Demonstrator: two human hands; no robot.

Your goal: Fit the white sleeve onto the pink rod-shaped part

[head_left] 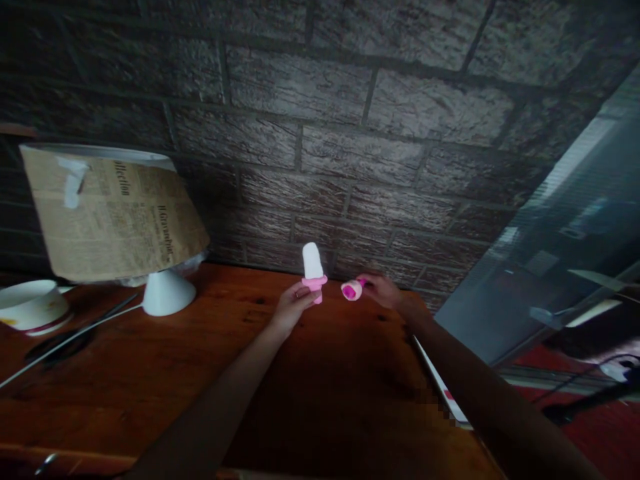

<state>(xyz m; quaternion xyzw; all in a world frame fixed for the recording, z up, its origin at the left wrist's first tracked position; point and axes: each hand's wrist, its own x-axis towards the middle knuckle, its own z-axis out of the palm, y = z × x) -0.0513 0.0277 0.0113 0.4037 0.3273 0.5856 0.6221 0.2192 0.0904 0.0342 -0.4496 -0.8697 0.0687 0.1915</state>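
Observation:
Upright above the table, a white popsicle-shaped piece with a pink collar and handle [312, 263] is held by my left hand [294, 303], its fingers closed round the pink handle. Just to the right, my right hand [381, 291] pinches the bright pink stem of a small round-headed piece [351, 291]. That head points left and shows a pale pink rim around a darker pink middle; its exact kind I cannot make out. A narrow gap separates the two pieces, which do not touch.
Both hands are over a brown wooden table [200, 373] against a grey block wall [330, 153]. To the left are a lamp with a newsprint shade [115, 213], its cord, and a white bowl [33, 303]. A flat white-edged object [440, 383] lies by the right edge.

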